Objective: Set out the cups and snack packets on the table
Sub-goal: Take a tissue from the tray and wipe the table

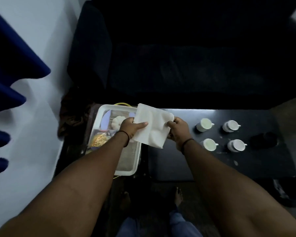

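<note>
Holding a white napkin point(152, 125) between us, our left hand point(131, 128) and right hand point(178, 130) pinch its edges; cups point(204, 124) sit right on the table point(178, 161).

A home sitting room: dark sofa point(186, 65), low table point(246, 161).

Pretty dim shot overall. The sofa point(186, 57) at the top is almost pure black, no detail in it at all. The only bright bits are the white wall point(32, 40) on the left and the napkin point(152, 125), which looks a little blown out. There's a thin strip of glare along the far edge of the dark table point(186, 159). Heavy wide-angle warp too, the forearms balloon toward the bottom corners. The blue curtain point(7, 82) at the left edge is smeared and soft, and everything's a bit noisy.
</note>
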